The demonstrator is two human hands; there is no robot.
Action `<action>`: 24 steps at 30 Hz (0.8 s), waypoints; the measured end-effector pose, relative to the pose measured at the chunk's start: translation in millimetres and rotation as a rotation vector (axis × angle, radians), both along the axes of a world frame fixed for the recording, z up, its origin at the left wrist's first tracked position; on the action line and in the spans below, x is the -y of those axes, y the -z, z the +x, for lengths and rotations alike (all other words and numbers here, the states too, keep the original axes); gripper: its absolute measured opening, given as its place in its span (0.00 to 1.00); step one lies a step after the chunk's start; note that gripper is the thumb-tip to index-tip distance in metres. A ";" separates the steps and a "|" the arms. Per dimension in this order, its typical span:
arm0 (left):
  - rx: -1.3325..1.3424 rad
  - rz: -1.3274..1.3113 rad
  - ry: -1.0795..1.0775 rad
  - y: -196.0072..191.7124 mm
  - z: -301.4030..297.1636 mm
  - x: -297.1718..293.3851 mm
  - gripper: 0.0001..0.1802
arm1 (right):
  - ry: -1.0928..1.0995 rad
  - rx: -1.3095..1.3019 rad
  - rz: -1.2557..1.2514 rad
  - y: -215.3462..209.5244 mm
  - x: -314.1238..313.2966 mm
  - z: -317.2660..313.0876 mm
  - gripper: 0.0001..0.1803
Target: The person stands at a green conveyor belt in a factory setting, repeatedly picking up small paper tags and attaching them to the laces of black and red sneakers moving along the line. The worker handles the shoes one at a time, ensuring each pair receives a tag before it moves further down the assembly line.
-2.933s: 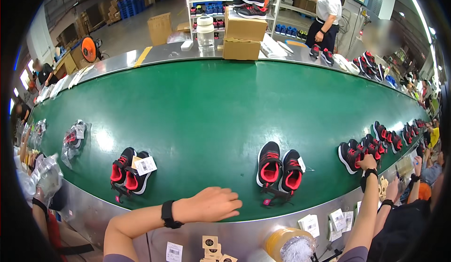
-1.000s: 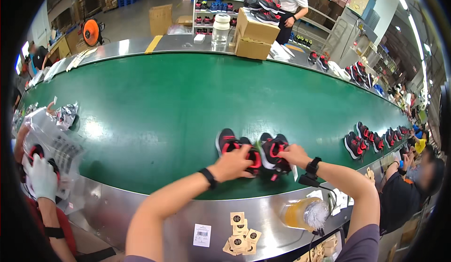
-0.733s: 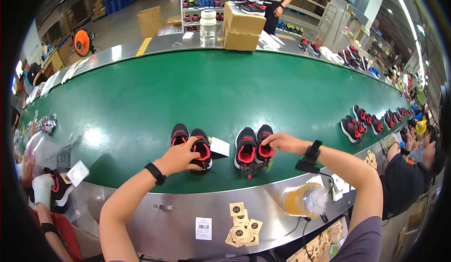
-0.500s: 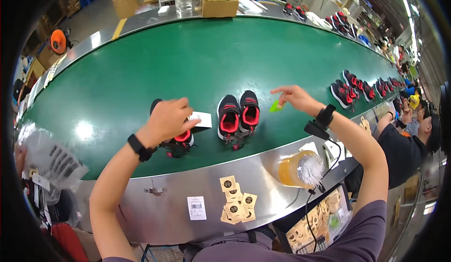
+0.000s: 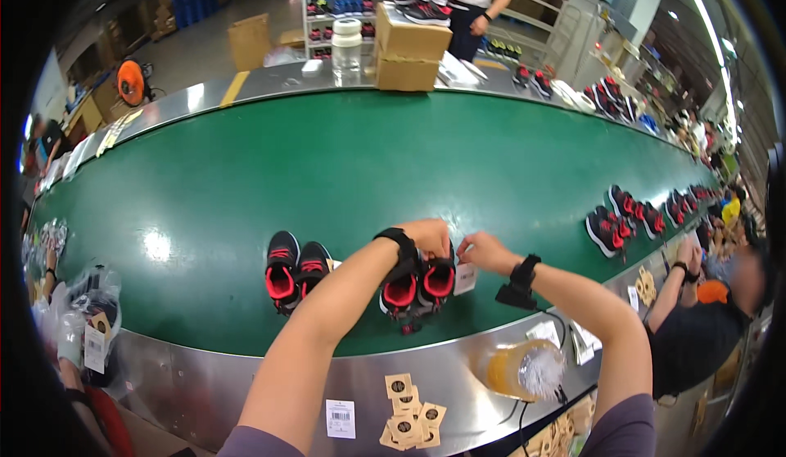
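Two pairs of small black shoes with red linings stand on the green conveyor belt. My left hand reaches across and grips the back of the right pair. My right hand is just right of that pair, fingers pinched at a white tag hanging beside the shoe. The left pair stands alone about a hand's width to the left, untouched. Both my wrists wear black bands.
On the metal ledge lie a pile of brown round-marked tags, a white label and a clear tub with orange contents. More shoe pairs line the belt's right. Co-workers sit right and left. Cardboard boxes stand beyond.
The shoe pairs have ridden leftward along the belt. My left hand left the left pair and crossed to the right pair. My right hand came in beside it, now at the tag.
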State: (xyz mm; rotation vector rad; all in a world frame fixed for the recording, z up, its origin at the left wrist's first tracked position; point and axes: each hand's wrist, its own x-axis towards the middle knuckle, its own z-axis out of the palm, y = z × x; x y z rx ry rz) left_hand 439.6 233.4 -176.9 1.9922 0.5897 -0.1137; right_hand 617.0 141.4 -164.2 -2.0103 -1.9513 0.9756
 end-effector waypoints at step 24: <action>0.188 0.574 -0.320 4.0 -33.7 41.2 0.05 | -0.120 0.147 0.625 11.0 7.2 -41.4 0.13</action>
